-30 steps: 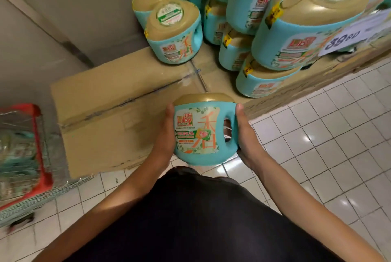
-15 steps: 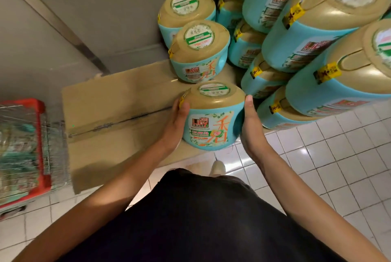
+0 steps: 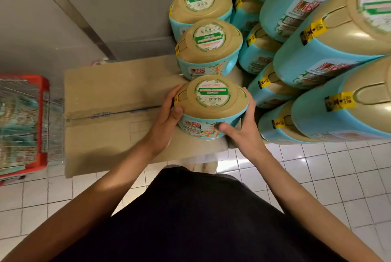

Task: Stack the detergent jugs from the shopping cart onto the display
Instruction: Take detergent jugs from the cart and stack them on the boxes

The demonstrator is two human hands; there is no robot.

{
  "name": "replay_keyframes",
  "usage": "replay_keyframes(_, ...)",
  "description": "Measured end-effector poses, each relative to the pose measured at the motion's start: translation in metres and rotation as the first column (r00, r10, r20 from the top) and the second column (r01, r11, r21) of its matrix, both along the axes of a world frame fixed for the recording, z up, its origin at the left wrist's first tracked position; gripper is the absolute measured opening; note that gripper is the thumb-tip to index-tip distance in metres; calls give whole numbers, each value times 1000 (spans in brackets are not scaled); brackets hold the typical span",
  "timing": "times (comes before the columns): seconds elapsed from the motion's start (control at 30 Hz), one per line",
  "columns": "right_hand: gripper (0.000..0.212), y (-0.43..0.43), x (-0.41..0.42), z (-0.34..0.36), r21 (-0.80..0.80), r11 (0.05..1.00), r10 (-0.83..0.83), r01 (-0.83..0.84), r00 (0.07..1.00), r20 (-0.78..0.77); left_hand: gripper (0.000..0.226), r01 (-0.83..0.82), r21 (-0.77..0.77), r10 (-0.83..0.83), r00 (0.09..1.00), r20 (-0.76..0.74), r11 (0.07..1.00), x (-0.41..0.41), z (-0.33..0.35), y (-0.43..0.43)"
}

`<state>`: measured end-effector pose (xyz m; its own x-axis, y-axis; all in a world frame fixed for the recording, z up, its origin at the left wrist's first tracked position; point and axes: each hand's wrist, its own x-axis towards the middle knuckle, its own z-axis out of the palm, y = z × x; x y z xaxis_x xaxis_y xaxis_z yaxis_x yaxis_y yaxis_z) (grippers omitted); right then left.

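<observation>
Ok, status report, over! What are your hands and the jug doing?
Left hand and right hand both grip the jug. Jug on the cardboard box, beside the stacked jugs. Nothing blocking.

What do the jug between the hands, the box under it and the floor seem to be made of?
Jug: probably plastic, glossy; the teal body and tan top show soft highlights.
Box: brown cardboard, matt, with a taped seam.
Floor: glazed white tiles, seemingly ceramic; grid joints and bright reflections.
</observation>
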<state>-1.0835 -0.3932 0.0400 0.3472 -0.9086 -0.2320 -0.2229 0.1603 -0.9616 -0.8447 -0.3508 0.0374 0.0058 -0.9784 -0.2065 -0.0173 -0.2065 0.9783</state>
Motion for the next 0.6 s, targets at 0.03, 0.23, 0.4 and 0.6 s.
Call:
replay_keyframes(0.03, 133, -5, -3, -1, -17, 1000, 12, -12, 1000, -22, 56, -7, -17, 7, 1000, 5, 1000, -3, 0, 0)
replay_keyframes(0.23, 140, -26, -15, -12, -85, 996, 22, -31, 994, -108, 68, -24, -66, 29, 997, 66, 998, -15, -7, -1)
replay_keyframes(0.4, 136, -21, -4, -23, -150, 980, -149, 128, 979, -139, 59, -16, -99, 21, 999, 50, 995, -14, -12, -19)
replay_keyframes(0.6, 126, -15, 11, -26, -230, 943, -286, 242, 941, -183, 60, -42, -100, 45, 999, 27, 994, -16, -12, -34)
